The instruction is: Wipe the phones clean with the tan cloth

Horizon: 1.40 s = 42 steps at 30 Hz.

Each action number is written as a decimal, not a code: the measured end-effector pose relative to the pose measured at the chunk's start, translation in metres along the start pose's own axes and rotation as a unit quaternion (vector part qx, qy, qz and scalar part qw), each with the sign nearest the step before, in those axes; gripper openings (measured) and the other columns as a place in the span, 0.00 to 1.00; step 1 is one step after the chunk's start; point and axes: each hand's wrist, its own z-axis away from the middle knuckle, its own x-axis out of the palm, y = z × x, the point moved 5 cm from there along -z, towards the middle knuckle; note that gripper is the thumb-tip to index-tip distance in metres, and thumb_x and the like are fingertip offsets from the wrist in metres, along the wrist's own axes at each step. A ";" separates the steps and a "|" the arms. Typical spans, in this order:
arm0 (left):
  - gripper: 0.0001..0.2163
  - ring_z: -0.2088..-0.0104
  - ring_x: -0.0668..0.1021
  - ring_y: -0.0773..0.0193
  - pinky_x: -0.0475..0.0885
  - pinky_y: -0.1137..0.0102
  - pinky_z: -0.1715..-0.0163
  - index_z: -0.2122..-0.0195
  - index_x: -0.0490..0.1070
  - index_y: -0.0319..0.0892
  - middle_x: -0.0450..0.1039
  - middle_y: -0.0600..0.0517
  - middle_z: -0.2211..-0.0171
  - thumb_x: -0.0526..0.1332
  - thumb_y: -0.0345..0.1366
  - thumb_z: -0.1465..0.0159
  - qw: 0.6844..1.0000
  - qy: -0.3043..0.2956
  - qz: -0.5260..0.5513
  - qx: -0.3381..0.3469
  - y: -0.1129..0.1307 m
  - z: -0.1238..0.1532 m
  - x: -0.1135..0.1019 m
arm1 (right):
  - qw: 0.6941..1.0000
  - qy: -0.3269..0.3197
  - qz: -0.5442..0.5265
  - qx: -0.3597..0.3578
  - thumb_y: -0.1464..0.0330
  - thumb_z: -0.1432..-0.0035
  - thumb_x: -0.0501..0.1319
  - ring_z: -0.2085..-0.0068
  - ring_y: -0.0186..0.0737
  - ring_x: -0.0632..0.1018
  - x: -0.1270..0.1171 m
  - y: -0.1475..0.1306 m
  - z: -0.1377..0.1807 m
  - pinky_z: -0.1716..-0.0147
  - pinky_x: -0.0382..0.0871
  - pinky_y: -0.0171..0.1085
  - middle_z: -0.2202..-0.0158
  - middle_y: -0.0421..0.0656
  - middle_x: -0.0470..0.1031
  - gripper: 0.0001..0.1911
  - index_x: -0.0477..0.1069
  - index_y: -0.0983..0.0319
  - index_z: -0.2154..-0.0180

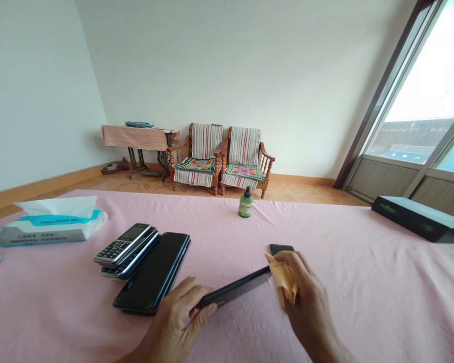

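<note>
My left hand (pixel 179 315) grips one end of a dark smartphone (pixel 236 288), tilted on its edge above the pink cloth. At the phone's far end, my right hand (pixel 306 287) is closed around a crumpled yellow wiping cloth (pixel 283 280), which touches the phone's end or lies right beside it. Another dark phone (pixel 280 248) lies behind the right hand, partly hidden by it. Left of my left hand, a stack of black smartphones (pixel 157 272) rests on the table. A pile of keypad phones (pixel 126 247) sits against that stack.
A green spray bottle (pixel 245 203) stands near the far edge of the pink tablecloth (pixel 363 282). A tissue pack (pixel 53 224) lies at the left, and a black box (pixel 419 219) at the right. Two wooden armchairs (pixel 223 160) and a sewing machine table (pixel 138 138) stand beyond.
</note>
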 end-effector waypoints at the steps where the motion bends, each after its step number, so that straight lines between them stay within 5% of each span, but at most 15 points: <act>1: 0.08 0.69 0.74 0.63 0.69 0.72 0.70 0.64 0.71 0.42 0.70 0.52 0.70 0.54 0.37 0.32 1.000 0.001 -0.001 0.001 0.000 0.000 0.000 | 1.000 0.014 -0.006 0.007 0.79 0.54 0.50 0.66 0.38 0.74 -0.002 0.000 -0.001 0.71 0.67 0.32 0.63 0.41 0.70 0.20 0.66 0.58 0.59; 10: 0.09 0.70 0.74 0.63 0.70 0.72 0.69 0.64 0.71 0.41 0.70 0.51 0.70 0.53 0.37 0.32 1.000 0.000 -0.004 0.001 0.002 -0.001 -0.001 | 0.998 0.053 -0.010 -0.033 0.81 0.55 0.50 0.62 0.39 0.74 -0.009 -0.009 -0.006 0.68 0.68 0.32 0.60 0.44 0.68 0.20 0.67 0.58 0.61; 16: 0.10 0.69 0.74 0.63 0.70 0.71 0.69 0.64 0.72 0.41 0.70 0.51 0.70 0.53 0.38 0.31 1.000 -0.003 -0.004 -0.011 -0.001 -0.001 0.000 | 0.998 -0.039 -0.020 -0.055 0.82 0.53 0.54 0.59 0.41 0.73 0.006 -0.008 -0.002 0.64 0.69 0.35 0.59 0.45 0.69 0.17 0.68 0.59 0.63; 24: 0.09 0.68 0.74 0.63 0.69 0.71 0.68 0.62 0.72 0.42 0.70 0.51 0.70 0.54 0.37 0.31 1.000 -0.005 0.003 -0.009 -0.002 0.003 0.001 | 0.998 -0.045 -0.003 -0.052 0.83 0.52 0.53 0.62 0.40 0.75 0.007 -0.008 0.002 0.66 0.71 0.34 0.59 0.46 0.70 0.23 0.71 0.60 0.56; 33: 0.09 0.69 0.74 0.63 0.69 0.72 0.70 0.60 0.72 0.43 0.70 0.51 0.70 0.55 0.39 0.32 1.000 -0.011 0.020 -0.005 0.000 -0.001 0.000 | 0.988 -0.038 -0.031 -0.145 0.82 0.53 0.52 0.59 0.43 0.76 0.015 -0.043 0.012 0.61 0.74 0.37 0.59 0.48 0.75 0.25 0.71 0.61 0.55; 42: 0.11 0.70 0.74 0.62 0.69 0.71 0.69 0.67 0.71 0.42 0.70 0.51 0.71 0.53 0.39 0.31 1.000 -0.003 0.004 -0.009 0.003 -0.002 -0.001 | 0.993 0.005 0.042 -0.107 0.84 0.53 0.51 0.57 0.47 0.76 0.010 -0.021 0.010 0.61 0.76 0.44 0.56 0.49 0.76 0.28 0.73 0.62 0.52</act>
